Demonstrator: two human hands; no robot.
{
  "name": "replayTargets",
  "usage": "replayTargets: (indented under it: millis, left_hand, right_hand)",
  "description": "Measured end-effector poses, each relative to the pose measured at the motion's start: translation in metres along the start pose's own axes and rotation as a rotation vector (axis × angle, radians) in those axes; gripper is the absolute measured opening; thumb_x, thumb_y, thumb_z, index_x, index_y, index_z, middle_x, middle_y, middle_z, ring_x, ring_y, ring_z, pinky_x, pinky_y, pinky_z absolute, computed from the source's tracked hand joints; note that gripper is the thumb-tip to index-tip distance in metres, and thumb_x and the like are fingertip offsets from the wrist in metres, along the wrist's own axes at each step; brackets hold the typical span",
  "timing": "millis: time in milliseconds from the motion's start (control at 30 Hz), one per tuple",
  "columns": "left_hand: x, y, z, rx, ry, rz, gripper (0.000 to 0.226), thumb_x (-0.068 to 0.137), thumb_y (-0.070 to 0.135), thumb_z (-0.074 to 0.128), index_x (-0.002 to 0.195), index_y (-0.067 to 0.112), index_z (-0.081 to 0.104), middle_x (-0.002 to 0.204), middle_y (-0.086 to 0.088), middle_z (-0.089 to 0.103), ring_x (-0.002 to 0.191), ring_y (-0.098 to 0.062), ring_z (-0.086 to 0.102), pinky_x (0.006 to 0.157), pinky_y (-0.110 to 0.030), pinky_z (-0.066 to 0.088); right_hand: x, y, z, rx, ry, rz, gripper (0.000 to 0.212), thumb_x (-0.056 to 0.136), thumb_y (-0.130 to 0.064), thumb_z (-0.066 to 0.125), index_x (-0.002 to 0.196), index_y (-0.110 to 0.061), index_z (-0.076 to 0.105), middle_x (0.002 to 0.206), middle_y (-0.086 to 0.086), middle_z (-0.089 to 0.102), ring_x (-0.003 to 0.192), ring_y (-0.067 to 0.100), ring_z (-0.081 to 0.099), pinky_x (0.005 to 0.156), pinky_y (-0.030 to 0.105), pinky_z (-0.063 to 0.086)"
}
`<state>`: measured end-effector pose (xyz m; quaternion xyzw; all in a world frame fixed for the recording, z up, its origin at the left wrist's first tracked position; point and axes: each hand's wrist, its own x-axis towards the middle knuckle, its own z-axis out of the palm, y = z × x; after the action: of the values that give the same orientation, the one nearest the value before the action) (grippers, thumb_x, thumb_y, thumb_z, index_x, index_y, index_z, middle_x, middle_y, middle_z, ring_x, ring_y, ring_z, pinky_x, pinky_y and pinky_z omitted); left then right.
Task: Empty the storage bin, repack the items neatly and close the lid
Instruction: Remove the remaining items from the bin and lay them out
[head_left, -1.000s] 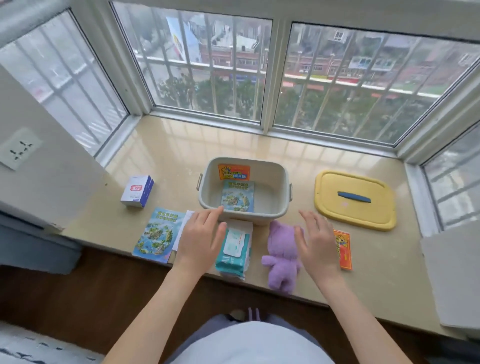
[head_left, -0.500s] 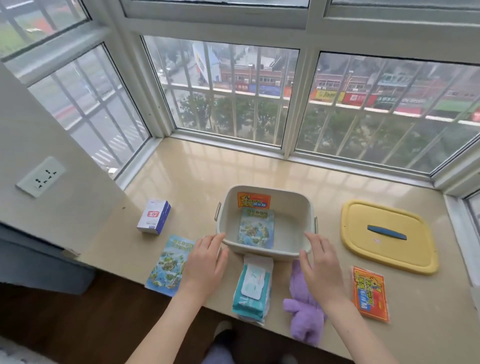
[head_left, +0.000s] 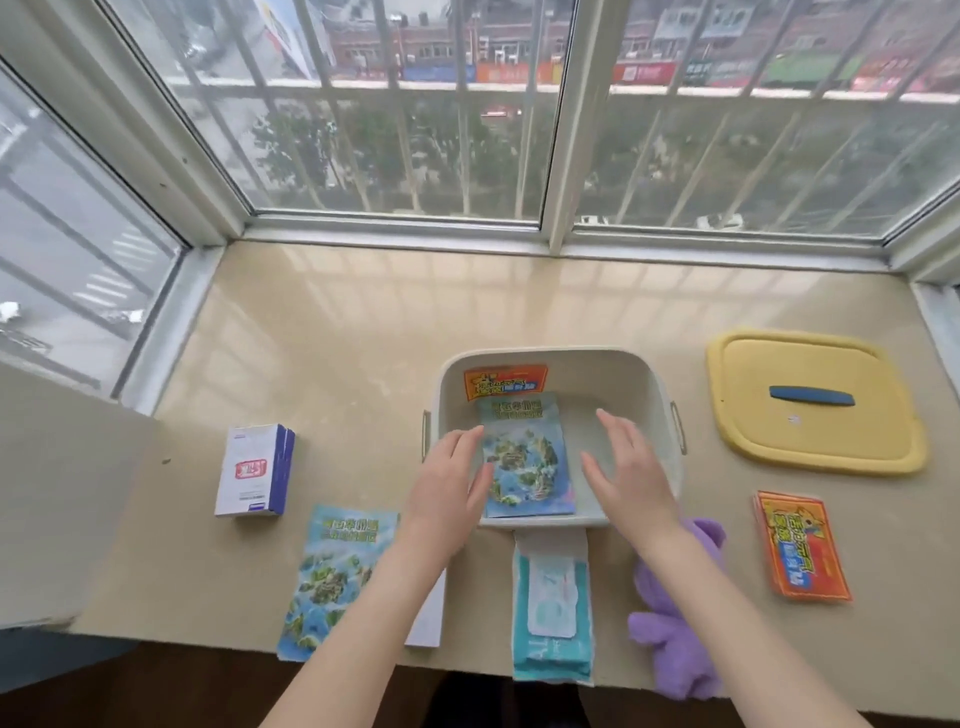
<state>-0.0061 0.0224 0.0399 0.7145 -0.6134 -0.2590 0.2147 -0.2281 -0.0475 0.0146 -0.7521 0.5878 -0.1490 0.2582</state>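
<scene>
A glossy beige bench (head_left: 337, 338) is running beneath the window, carrying a pale storage bin (head_left: 613, 379) near its front. A yellow lid (head_left: 831, 441) is lying to the bin's right, with an orange packet (head_left: 800, 545) nearer the front edge. A white-and-blue box (head_left: 254, 473) and a blue booklet (head_left: 332, 577) are sitting to the left, while a wipes pack (head_left: 550, 603) and a purple plush toy (head_left: 675, 639) are lying at the front edge.

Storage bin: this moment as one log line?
grey plastic bin: holds blue map booklet, orange packet | left hand, right hand: open over bin | yellow lid: off
</scene>
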Motion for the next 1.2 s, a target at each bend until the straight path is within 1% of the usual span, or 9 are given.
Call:
replayTargets:
  millis: [167, 367, 500, 667, 800, 867, 967, 1033, 1200]
  left_hand:
    - [0.055, -0.031, 0.063, -0.002, -0.065, -0.099, 0.048, 0.098, 0.019, 0.048, 0.144, 0.011, 0.038, 0.135, -0.003, 0.048, 0.124, -0.018, 0.044, 0.1, -0.022, 0.033]
    - [0.097, -0.062, 0.123, -0.045, -0.221, -0.449, 0.061, 0.097, 0.022, 0.05, 0.15, 0.013, 0.021, 0.146, -0.011, 0.032, 0.131, -0.027, 0.037, 0.106, -0.036, 0.034]
    - [0.109, -0.069, 0.136, -0.025, -0.268, -0.611, 0.068, 0.095, 0.022, 0.054, 0.15, 0.007, 0.017, 0.15, -0.018, 0.027, 0.138, -0.032, 0.028, 0.113, -0.041, 0.026]
    - [0.115, -0.071, 0.138, -0.064, -0.231, -0.654, 0.051, 0.091, 0.015, 0.057, 0.137, 0.003, 0.036, 0.135, -0.017, 0.041, 0.123, -0.032, 0.042, 0.102, -0.039, 0.036]
    - [0.115, -0.073, 0.138, -0.163, -0.223, -0.66, 0.059, 0.088, 0.013, 0.059, 0.143, 0.01, 0.037, 0.135, -0.013, 0.043, 0.121, -0.03, 0.048, 0.102, -0.038, 0.039]
    - [0.116, -0.075, 0.138, -0.202, -0.205, -0.661, 0.06, 0.086, 0.011, 0.06, 0.143, 0.013, 0.039, 0.134, -0.011, 0.045, 0.12, -0.029, 0.049, 0.101, -0.037, 0.041]
    - [0.116, -0.076, 0.138, -0.275, -0.193, -0.662, 0.056, 0.085, 0.009, 0.06, 0.139, 0.017, 0.044, 0.13, -0.008, 0.049, 0.113, -0.024, 0.054, 0.096, -0.035, 0.046]
    - [0.117, -0.077, 0.138, -0.301, -0.188, -0.657, 0.053, 0.087, 0.01, 0.059, 0.138, 0.018, 0.045, 0.129, -0.008, 0.051, 0.11, -0.022, 0.054, 0.093, -0.035, 0.047]
    - [0.121, -0.073, 0.131, -0.337, 0.025, -0.689, 0.058, 0.092, 0.012, 0.057, 0.145, 0.012, 0.033, 0.142, -0.008, 0.044, 0.125, -0.024, 0.048, 0.104, -0.034, 0.039]
  right_hand:
    - [0.047, 0.035, 0.048, -0.007, -0.123, 0.014, 0.059, 0.095, -0.022, 0.059, 0.147, -0.006, 0.037, 0.143, 0.011, 0.046, 0.131, 0.027, 0.044, 0.108, 0.037, 0.036]
    - [0.084, 0.066, 0.102, -0.053, -0.36, 0.158, 0.064, 0.097, -0.028, 0.054, 0.151, -0.013, 0.025, 0.144, 0.013, 0.042, 0.128, 0.031, 0.042, 0.103, 0.037, 0.037]
    - [0.096, 0.076, 0.122, -0.1, -0.391, 0.187, 0.064, 0.093, -0.029, 0.055, 0.149, -0.015, 0.028, 0.133, 0.015, 0.048, 0.12, 0.034, 0.042, 0.097, 0.041, 0.041]
    - [0.099, 0.072, 0.128, 0.025, -0.361, 0.234, 0.058, 0.092, -0.022, 0.057, 0.145, -0.013, 0.036, 0.13, 0.015, 0.047, 0.118, 0.033, 0.046, 0.096, 0.037, 0.041]
    - [0.099, 0.071, 0.131, 0.213, -0.311, 0.325, 0.057, 0.087, -0.012, 0.063, 0.141, -0.016, 0.045, 0.13, 0.012, 0.046, 0.116, 0.026, 0.049, 0.093, 0.024, 0.036]
    - [0.1, 0.072, 0.129, 0.299, -0.282, 0.367, 0.056, 0.083, -0.007, 0.064, 0.137, -0.018, 0.049, 0.122, 0.01, 0.05, 0.104, 0.02, 0.053, 0.087, 0.021, 0.038]
    - [0.1, 0.073, 0.122, 0.481, -0.285, 0.449, 0.055, 0.082, 0.002, 0.062, 0.131, -0.021, 0.053, 0.102, 0.001, 0.063, 0.08, 0.016, 0.062, 0.069, 0.031, 0.055]
    - [0.1, 0.076, 0.12, 0.531, -0.309, 0.466, 0.056, 0.083, 0.007, 0.06, 0.13, -0.022, 0.053, 0.098, -0.003, 0.064, 0.071, 0.012, 0.061, 0.064, 0.028, 0.055]
    - [0.103, 0.085, 0.112, 0.557, -0.254, 0.484, 0.057, 0.083, 0.013, 0.05, 0.127, -0.025, 0.053, 0.098, -0.004, 0.065, 0.078, 0.014, 0.064, 0.059, 0.026, 0.052]
